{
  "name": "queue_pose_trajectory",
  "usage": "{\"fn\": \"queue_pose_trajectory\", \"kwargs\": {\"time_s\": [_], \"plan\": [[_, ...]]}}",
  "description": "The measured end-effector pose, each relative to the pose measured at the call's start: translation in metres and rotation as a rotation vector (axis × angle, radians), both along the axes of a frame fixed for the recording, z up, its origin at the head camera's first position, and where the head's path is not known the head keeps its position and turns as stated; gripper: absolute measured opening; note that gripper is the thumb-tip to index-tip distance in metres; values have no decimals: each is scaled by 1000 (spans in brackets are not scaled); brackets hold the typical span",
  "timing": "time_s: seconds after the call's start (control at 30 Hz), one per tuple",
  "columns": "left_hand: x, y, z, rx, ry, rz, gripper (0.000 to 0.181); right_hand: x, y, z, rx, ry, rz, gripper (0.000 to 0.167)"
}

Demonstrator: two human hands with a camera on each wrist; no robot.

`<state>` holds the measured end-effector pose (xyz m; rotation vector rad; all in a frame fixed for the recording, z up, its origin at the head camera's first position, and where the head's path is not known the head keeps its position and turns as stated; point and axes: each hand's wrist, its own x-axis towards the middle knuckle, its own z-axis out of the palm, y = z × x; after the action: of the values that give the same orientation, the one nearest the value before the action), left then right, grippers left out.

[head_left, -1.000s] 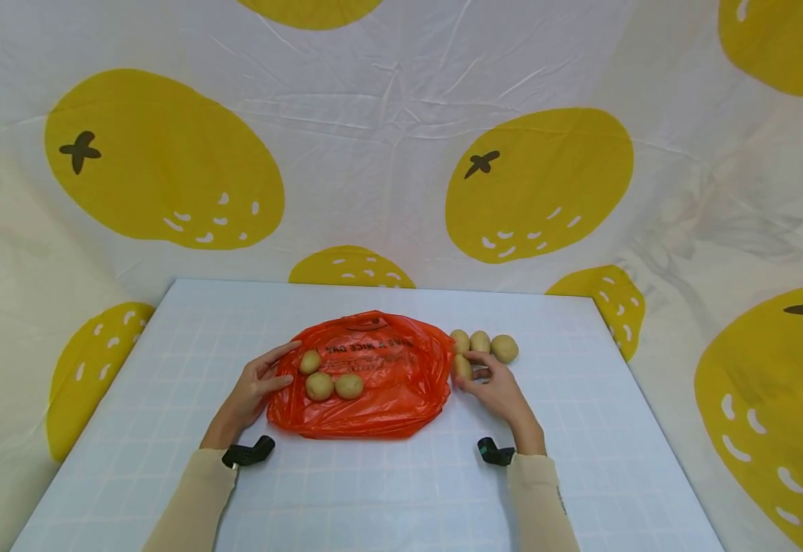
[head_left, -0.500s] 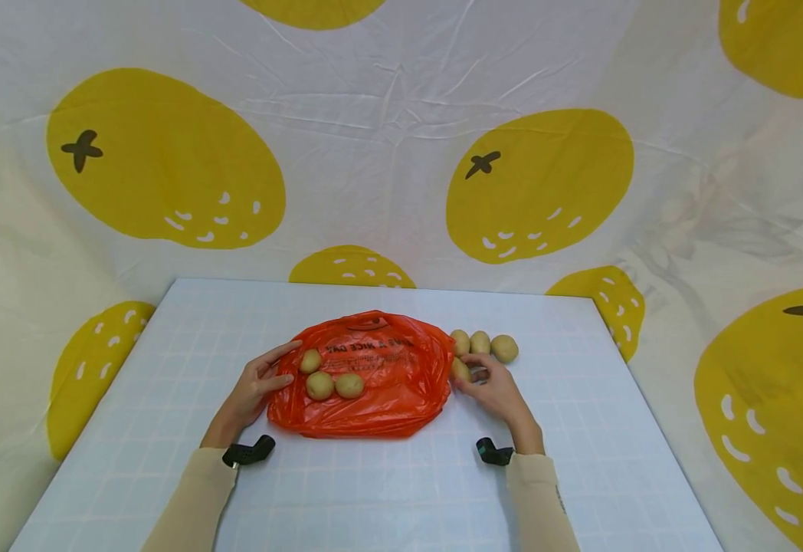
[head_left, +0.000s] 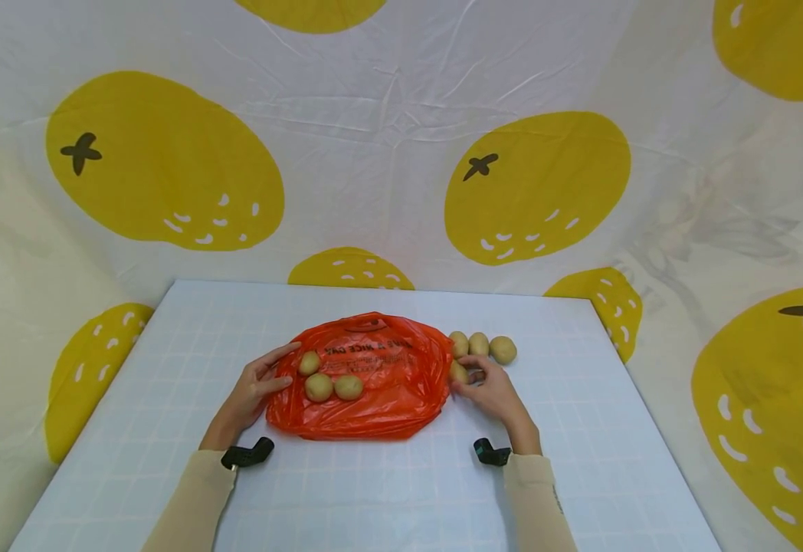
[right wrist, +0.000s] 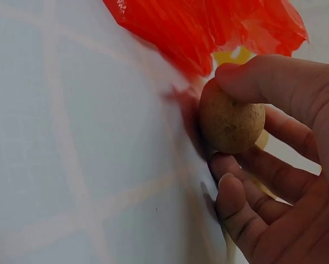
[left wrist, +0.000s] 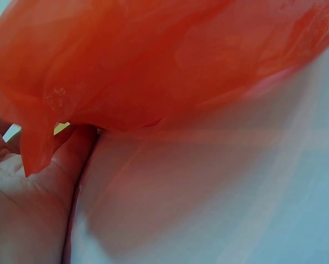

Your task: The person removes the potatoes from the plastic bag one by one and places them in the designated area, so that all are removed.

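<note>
The right hand [head_left: 494,392] has a potato [right wrist: 232,122] in its grip, the thumb curled over one side and the fingers bent round the other, so the gap is only as wide as the potato. The potato sits at the fingertips, low over the counter [head_left: 374,498] and just beside the right edge of a red plastic bag [head_left: 388,402]; whether it touches the plastic, I cannot tell.

The left hand [head_left: 253,387] is at the bag's left edge, its thumb and forefinger spread well apart and touching the plastic. In the left wrist view a flap of the bag hangs over the palm and hides some of the fingers.

The bag lies flattened and crinkled between the two hands, its black print reading backwards. Three small potatoes [head_left: 318,387] rest on its left part, near the left hand: two side by side and one just behind them. Just beyond the right hand, a row of potatoes [head_left: 479,344], three in all, lies on the counter by the bag's right edge. Further out hangs a white cloth [head_left: 367,192] printed with large yellow fruit.
</note>
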<state>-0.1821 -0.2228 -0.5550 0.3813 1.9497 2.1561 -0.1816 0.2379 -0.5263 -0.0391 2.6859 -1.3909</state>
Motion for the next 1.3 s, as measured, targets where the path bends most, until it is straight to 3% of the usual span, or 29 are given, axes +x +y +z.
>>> {"fn": "queue_pose_trajectory", "kwargs": {"time_s": [0.4, 0.77, 1.1, 1.3], "plan": [[-1, -1, -2, 20, 1, -15, 65, 1, 8, -3, -11, 61, -48, 47], [-3, -1, -3, 38, 14, -27, 64, 0, 4, -2, 22, 23, -72, 61], [-2, -2, -3, 38, 13, -25, 64, -2, 5, 2, 50, -20, -37, 59], [-3, -2, -5, 36, 17, -26, 64, 0, 4, 0, 64, 1, -39, 55]]}}
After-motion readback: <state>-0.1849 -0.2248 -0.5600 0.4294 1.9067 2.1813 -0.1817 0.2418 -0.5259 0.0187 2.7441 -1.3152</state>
